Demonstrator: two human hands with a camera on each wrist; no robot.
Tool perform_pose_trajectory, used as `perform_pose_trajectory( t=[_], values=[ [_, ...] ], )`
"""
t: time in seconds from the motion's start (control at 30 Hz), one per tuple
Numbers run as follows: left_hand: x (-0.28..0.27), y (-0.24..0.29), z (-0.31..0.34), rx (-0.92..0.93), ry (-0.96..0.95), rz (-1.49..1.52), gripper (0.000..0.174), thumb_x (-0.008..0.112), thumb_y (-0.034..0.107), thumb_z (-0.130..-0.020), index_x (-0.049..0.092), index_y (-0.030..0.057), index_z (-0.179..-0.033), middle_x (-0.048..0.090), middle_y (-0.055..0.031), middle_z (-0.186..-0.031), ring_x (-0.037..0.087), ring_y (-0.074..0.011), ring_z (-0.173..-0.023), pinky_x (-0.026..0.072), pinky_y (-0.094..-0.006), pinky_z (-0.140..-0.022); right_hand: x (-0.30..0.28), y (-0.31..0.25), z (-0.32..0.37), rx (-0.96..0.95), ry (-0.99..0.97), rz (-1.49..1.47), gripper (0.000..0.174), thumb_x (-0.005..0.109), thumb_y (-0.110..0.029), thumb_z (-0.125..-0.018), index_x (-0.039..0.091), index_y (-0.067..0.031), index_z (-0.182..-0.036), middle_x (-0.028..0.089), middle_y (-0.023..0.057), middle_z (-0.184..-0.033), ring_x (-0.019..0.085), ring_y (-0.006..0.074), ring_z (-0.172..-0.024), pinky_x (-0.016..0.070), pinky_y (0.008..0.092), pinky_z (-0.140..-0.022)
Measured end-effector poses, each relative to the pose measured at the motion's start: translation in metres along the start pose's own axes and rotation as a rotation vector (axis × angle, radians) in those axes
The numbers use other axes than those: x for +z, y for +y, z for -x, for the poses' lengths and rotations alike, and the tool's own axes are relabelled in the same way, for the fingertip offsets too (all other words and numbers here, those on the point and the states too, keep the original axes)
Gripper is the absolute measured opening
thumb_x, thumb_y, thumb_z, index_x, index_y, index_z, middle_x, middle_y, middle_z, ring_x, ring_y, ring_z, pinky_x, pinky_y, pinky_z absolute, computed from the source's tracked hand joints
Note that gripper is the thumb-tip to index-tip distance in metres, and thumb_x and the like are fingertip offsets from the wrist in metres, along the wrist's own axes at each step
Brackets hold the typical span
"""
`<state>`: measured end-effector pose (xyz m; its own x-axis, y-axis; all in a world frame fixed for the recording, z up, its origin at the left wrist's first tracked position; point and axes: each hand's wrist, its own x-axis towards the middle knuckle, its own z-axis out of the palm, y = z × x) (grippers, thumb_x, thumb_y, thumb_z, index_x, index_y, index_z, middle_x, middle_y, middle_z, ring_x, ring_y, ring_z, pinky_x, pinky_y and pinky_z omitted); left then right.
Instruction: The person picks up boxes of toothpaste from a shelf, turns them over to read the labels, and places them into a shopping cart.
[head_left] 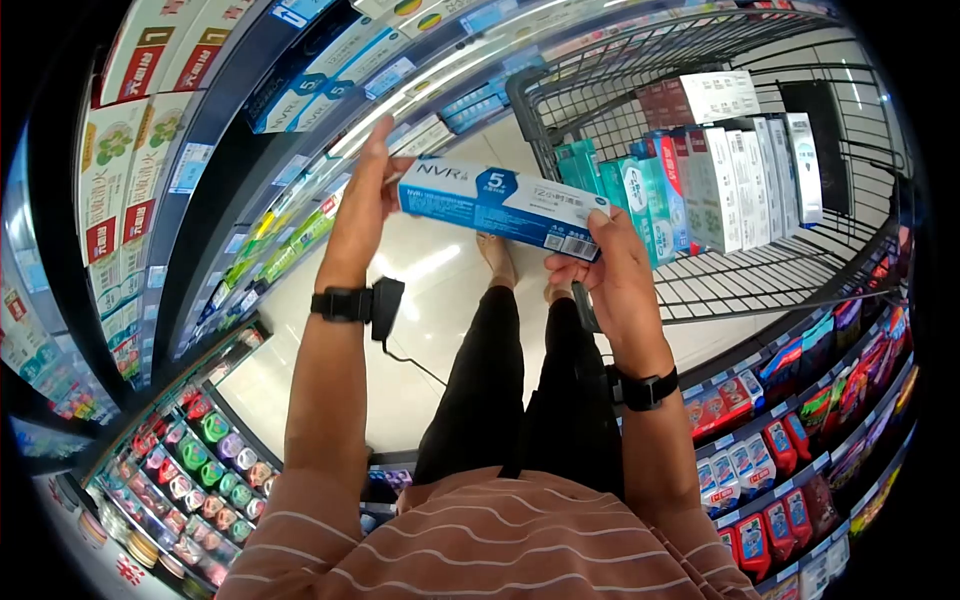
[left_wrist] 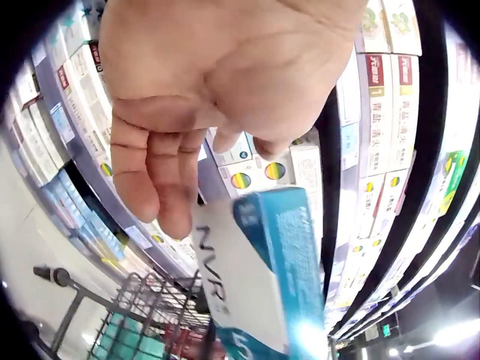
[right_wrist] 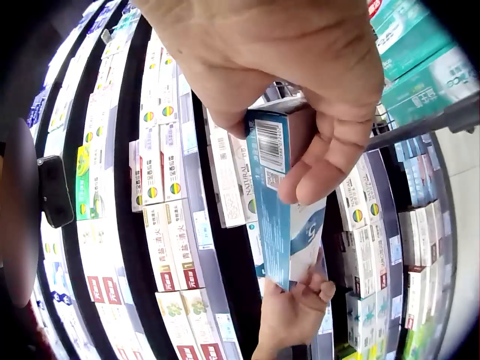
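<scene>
A long white-and-blue toothpaste box (head_left: 500, 205), printed NVR and a large 5, lies lengthwise between my two hands, above the floor. My right hand (head_left: 622, 265) grips its right end, thumb on top and fingers beneath; the right wrist view shows the barcode on that end of the box (right_wrist: 270, 146). At the opposite end is my left hand (head_left: 365, 205), its fingers extended along the box's end rather than wrapped round it. In the left wrist view, the fingers of the left hand (left_wrist: 217, 67) hang loosely beside the box's end.
A black wire shopping cart (head_left: 690, 290) stands ahead on the right, holding several teal boxes (head_left: 635, 200) and white boxes (head_left: 735, 185). Shelves of boxed toothpaste (head_left: 130, 165) line the left. Racks of packaged goods (head_left: 740, 480) stand at the lower right.
</scene>
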<state>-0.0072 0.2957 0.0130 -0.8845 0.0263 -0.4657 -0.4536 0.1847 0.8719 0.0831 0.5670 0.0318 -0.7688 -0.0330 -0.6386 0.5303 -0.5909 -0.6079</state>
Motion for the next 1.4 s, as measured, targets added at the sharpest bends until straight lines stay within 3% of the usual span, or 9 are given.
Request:
perform_pose_trajectory(
  t=[0.03,0.13,0.27,0.37,0.57,0.77,1.27,1.37,1.4],
  values=[
    [-0.005,0.002,-0.015,-0.013,-0.012,-0.136,0.063,0.039,0.052,-0.106,0.03,0.0195,-0.16,0.068,-0.015,-0.114,0.064,-0.0189,-0.095,0.0495,-0.0318,-0.086,-0.001,0.002,-0.001,-0.012,0.011,-0.019,0.035,0.047,-0.027,-0.106,0.047,0.0038,-0.123,0.069,0.0172,-0.102,0.071,0.0207,-0.073,0.0595,0.0301,-0.064],
    [-0.006,-0.006,-0.054,-0.019,-0.033,-0.426,0.065,0.048,0.044,-0.104,0.027,0.0231,-0.162,0.069,-0.01,-0.106,0.062,-0.0114,-0.08,0.0525,-0.0292,-0.075,-0.009,0.006,-0.004,-0.035,0.034,-0.061,0.035,0.047,-0.025,-0.105,0.047,0.0044,-0.125,0.069,0.0187,-0.105,0.072,0.0211,-0.074,0.0595,0.0302,-0.063],
    [-0.009,-0.03,-0.093,0.085,-0.036,-0.928,0.065,0.048,0.031,-0.102,0.023,0.0226,-0.161,0.072,-0.0229,-0.097,0.07,-0.0332,-0.081,0.0559,-0.0438,-0.075,-0.02,0.011,-0.005,-0.029,0.043,-0.069,0.035,0.045,-0.023,-0.105,0.046,0.005,-0.126,0.069,0.0197,-0.105,0.072,0.0211,-0.073,0.0602,0.0303,-0.064],
    [-0.007,-0.03,-0.101,0.107,-0.006,-1.109,0.066,0.046,0.026,-0.101,0.018,0.0199,-0.161,0.071,-0.0265,-0.097,0.069,-0.0423,-0.085,0.0552,-0.0493,-0.078,-0.024,0.015,-0.004,-0.027,0.057,-0.085,0.035,0.044,-0.023,-0.105,0.046,0.0057,-0.126,0.069,0.0201,-0.105,0.072,0.0209,-0.072,0.0602,0.0302,-0.064],
    [0.0,-0.026,-0.106,0.176,0.071,-1.417,0.069,0.047,0.029,-0.103,0.013,0.0169,-0.162,0.073,-0.0192,-0.092,0.071,-0.0344,-0.08,0.0574,-0.0442,-0.072,-0.026,0.018,-0.001,-0.019,0.047,-0.105,0.035,0.043,-0.022,-0.105,0.045,0.0063,-0.126,0.07,0.0205,-0.101,0.072,0.0211,-0.071,0.0604,0.0307,-0.063],
    [0.004,-0.024,-0.109,0.178,0.065,-1.478,0.071,0.048,0.029,-0.103,0.012,0.0161,-0.163,0.073,-0.0167,-0.092,0.071,-0.0312,-0.078,0.0575,-0.0417,-0.069,-0.028,0.018,0.001,-0.02,0.039,-0.122,0.035,0.042,-0.022,-0.105,0.045,0.0061,-0.126,0.07,0.0209,-0.1,0.072,0.021,-0.071,0.0605,0.0308,-0.062],
    [0.017,-0.012,-0.105,0.121,0.052,-1.514,0.069,0.048,0.028,-0.102,0.016,0.0148,-0.162,0.073,-0.0205,-0.102,0.072,-0.0341,-0.087,0.0571,-0.0429,-0.08,-0.038,0.028,0.002,-0.007,0.037,-0.181,0.034,0.045,-0.024,-0.105,0.046,0.0044,-0.125,0.07,0.0198,-0.103,0.072,0.0215,-0.07,0.0602,0.0314,-0.062],
    [0.012,-0.019,-0.109,0.167,0.076,-1.519,0.068,0.051,0.038,-0.101,0.028,0.0114,-0.159,0.072,-0.0221,-0.107,0.072,-0.0322,-0.089,0.0564,-0.0416,-0.081,-0.038,0.026,0.003,0.006,0.039,-0.175,0.034,0.046,-0.022,-0.105,0.046,0.0044,-0.126,0.07,0.0195,-0.103,0.071,0.0216,-0.071,0.0599,0.0318,-0.063],
    [0.009,-0.021,-0.109,0.084,0.055,-1.269,0.068,0.052,0.043,-0.1,0.032,0.0098,-0.157,0.071,-0.022,-0.109,0.072,-0.0304,-0.089,0.0561,-0.0408,-0.082,-0.039,0.023,0.004,0.007,0.051,-0.167,0.034,0.047,-0.022,-0.105,0.046,0.0043,-0.126,0.07,0.0194,-0.103,0.071,0.0216,-0.071,0.0599,0.0319,-0.063]
  ],
)
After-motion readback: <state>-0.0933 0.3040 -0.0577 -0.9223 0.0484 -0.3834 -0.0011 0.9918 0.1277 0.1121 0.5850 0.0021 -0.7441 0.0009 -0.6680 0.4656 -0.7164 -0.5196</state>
